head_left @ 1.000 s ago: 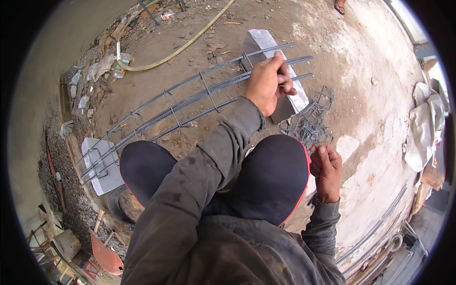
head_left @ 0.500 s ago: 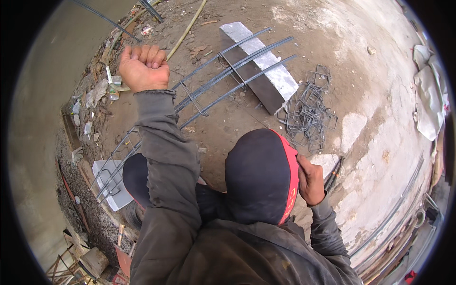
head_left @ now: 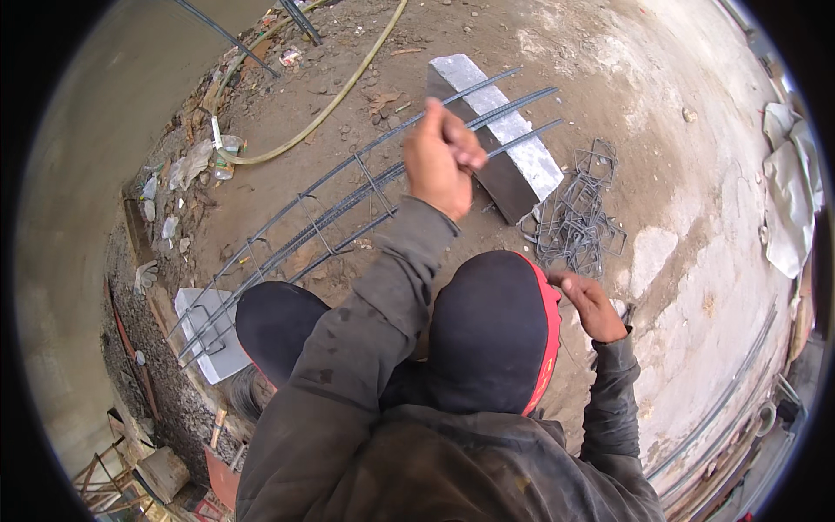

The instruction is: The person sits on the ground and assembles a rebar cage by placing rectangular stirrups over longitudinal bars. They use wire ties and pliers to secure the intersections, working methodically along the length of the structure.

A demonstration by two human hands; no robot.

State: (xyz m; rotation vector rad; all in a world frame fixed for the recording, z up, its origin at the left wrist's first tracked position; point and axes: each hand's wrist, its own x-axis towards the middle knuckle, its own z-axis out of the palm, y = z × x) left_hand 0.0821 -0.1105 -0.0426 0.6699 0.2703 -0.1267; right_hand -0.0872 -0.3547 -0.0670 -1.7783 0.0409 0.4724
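My left hand (head_left: 444, 161) is raised over the rebar cage (head_left: 317, 228), its fingers curled and slightly blurred; nothing shows in them. Long ribbed steel bars with square wire stirrups make up the cage. Its far end rests across a grey concrete block (head_left: 522, 157), and its near-left end lies over a pale block (head_left: 228, 357). Beside my right knee, my right hand (head_left: 596, 309) has its fingers stretched out, with nothing visible in it. A dark-handled tool (head_left: 628, 313) is mostly hidden beneath that hand. Just beyond lies a tangled pile of bent wire stirrups (head_left: 578, 217).
A yellowish hose (head_left: 352, 83) curves over the dirt at the far left, next to a plastic bottle (head_left: 228, 157) and litter. A work glove (head_left: 145, 277) lies at the left edge. White sheeting (head_left: 790, 196) and long rods (head_left: 726, 391) lie along the right.
My left hand has swung right, from left of the cage to above it near the concrete block. My right hand has come off the knee's side, its fingers straightening. The view has shifted slightly.
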